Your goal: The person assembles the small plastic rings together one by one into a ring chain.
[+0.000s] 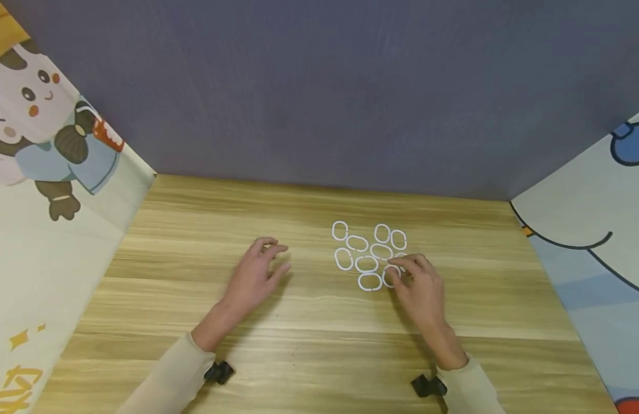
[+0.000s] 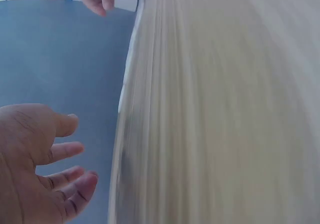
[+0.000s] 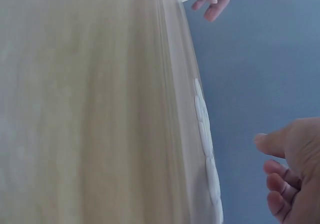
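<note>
Several white oval plastic links [image 1: 359, 282] lie in a loose cluster on the wood-grain table, right of centre. Some show a small gap in their loop. Over the cluster's right side is my right hand [image 1: 422, 290], its fingers loosely bent and hiding part of a link [image 1: 383, 276]. The right wrist view shows this hand [image 3: 300, 169] raised above the tabletop, thumb and fingers apart with nothing between them. To the left of the cluster my left hand [image 1: 252, 277] hovers with spread, relaxed fingers and holds nothing. Edge-on, the links [image 3: 205, 134] form a low white row.
A dark grey-blue panel [image 1: 319, 98] stands along the table's far edge. Cartoon-printed panels flank the left [image 1: 97, 218] and right [image 1: 568, 241] sides. Each sleeve cuff carries a small black device [image 1: 219, 372]. Bare wood surface [image 1: 309, 351] lies in front of the links.
</note>
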A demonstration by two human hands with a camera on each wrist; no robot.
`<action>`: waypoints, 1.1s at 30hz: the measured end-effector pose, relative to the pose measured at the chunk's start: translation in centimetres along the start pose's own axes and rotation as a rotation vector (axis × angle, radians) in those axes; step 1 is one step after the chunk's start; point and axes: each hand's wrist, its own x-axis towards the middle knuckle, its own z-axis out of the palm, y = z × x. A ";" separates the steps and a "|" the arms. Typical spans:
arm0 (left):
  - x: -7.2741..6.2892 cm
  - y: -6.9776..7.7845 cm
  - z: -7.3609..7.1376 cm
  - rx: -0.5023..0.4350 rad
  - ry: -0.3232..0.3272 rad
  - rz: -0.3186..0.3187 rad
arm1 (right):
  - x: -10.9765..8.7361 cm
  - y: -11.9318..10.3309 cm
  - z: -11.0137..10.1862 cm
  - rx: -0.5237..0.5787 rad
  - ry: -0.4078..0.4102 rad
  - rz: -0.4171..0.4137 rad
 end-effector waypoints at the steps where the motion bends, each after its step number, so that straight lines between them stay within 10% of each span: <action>1: 0.1 0.1 0.2 -0.015 -0.004 -0.003 | -0.1 0.0 0.1 0.007 -0.002 0.007; 17: 2.1 1.2 4.1 -0.335 0.009 -0.127 | -0.6 0.4 1.8 0.067 -0.073 0.126; 33: 3.7 2.2 7.3 -0.263 0.059 -0.075 | -1.4 0.3 3.1 0.084 -0.017 0.150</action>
